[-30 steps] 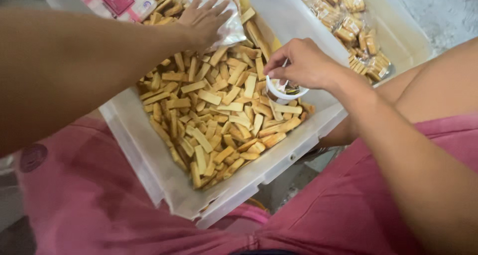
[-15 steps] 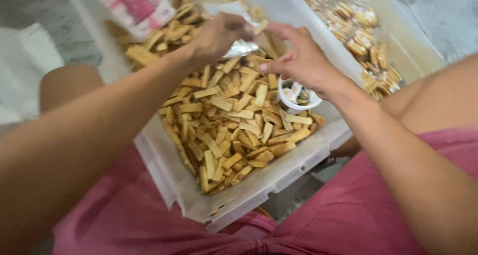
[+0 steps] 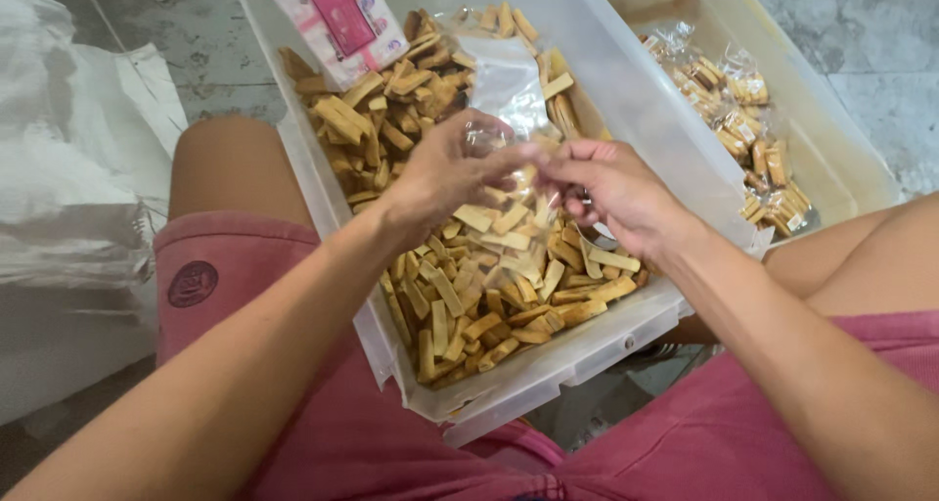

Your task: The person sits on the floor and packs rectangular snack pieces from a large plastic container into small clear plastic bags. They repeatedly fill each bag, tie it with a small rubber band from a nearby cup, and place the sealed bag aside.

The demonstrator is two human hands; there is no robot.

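Observation:
A clear plastic tub (image 3: pixel 548 374) rests on my lap, filled with several tan biscuit sticks (image 3: pixel 469 296). Above its middle my left hand (image 3: pixel 445 173) and my right hand (image 3: pixel 611 193) meet, both pinching the mouth of a small clear plastic bag (image 3: pixel 528 193) that hangs between them over the sticks. A stack of flat clear bags (image 3: pixel 504 80) lies on the sticks at the far side of the tub. The small white cup seen earlier is hidden behind my right hand.
A pink and white printed packet (image 3: pixel 337 17) leans in the tub's far left corner. A second clear tub (image 3: pixel 831 149) to the right holds several small sealed bags of sticks (image 3: pixel 748 119). White sacks (image 3: pixel 68 168) lie on the floor at left.
My left hand lifted a clear bag off the stack and brought it to the tub's middle. My right hand left the white cup and took hold of the bag.

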